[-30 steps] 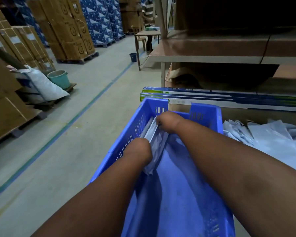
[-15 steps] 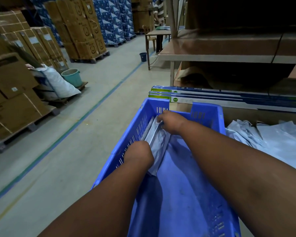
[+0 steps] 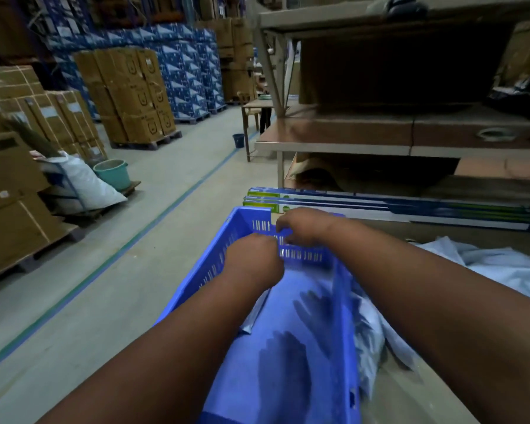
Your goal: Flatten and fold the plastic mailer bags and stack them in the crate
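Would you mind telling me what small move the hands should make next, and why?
Probably draw both hands back toward the loose bags for another one: the left hand and right hand hover over the crate's far end, and a folded bag already lies inside.

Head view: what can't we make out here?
- Left hand: fingers hidden behind its own back and wrist, grip unclear.
- Right hand: fingertips motion-blurred at the crate far wall; can't tell whether they hold the rim.
- Mailers in the crate: mostly covered by the left forearm, count unknown.
- Loose mailers: cut off by the right edge and the right arm.
- Crate near end: below the bottom edge.
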A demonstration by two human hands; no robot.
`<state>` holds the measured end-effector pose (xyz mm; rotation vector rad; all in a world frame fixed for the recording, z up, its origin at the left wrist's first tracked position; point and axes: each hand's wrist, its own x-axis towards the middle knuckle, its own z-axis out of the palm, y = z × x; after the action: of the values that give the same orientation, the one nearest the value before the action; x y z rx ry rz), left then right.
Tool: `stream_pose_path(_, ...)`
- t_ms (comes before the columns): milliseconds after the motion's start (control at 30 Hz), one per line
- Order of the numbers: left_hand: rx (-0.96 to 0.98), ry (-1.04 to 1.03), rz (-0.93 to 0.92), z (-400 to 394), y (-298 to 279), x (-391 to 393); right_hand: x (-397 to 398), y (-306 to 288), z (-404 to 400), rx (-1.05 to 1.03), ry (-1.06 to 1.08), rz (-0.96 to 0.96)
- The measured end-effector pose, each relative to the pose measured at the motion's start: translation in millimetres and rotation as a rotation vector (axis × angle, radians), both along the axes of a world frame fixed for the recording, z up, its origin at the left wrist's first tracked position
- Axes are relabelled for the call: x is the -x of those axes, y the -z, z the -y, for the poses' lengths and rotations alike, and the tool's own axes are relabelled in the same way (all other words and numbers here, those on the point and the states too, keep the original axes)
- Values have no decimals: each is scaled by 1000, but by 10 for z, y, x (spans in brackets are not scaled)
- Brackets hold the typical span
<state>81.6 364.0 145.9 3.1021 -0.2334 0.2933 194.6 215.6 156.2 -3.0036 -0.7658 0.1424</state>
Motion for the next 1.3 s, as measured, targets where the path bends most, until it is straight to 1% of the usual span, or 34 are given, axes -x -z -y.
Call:
stream_pose_path(167,39,48,21,779,-286,69,447,-312,889,-14,25,81)
stream_pose_path(333,21,127,-8,1732,-289,100,825,-365,2006,-29,173,71)
stream_pose_path(500,21,237,-93,2553,-40,90,1087,-108,2959,11,348,33)
stream_pose_path(633,-35,265,-167,3010,270,103,1214,318,3434,-15,451,-23)
stream_pose_path(700,-44,264,-195,3124,445,112,1266,558,3588,-51,522,-53)
stream_pose_path(800,-34,237,-233,3186,654,182,1344,921,3699,-160,646,-60)
stream_pose_path(900,21,191,-234,3203,772,304,1401,1246,3581,-237,765,-59)
stream_pose_path(1033,63,145,-222,3192,849,412,1392,1475,3359,-337,858,-24)
stream_pose_path(1100,61,145,-210,3174,861,440,1367,1503,3349,-394,862,-14)
stream_pose_path(1167,61,150,-202,3161,855,461,1334,1489,3398,-482,826,-45)
stream_pose_path(1233,73,147,-194,3166,831,479,1328,1442,3483,-621,777,-114)
stream_pose_path(1300,92,158,-159,3181,805,497,1372,1355,3595,-758,746,-121)
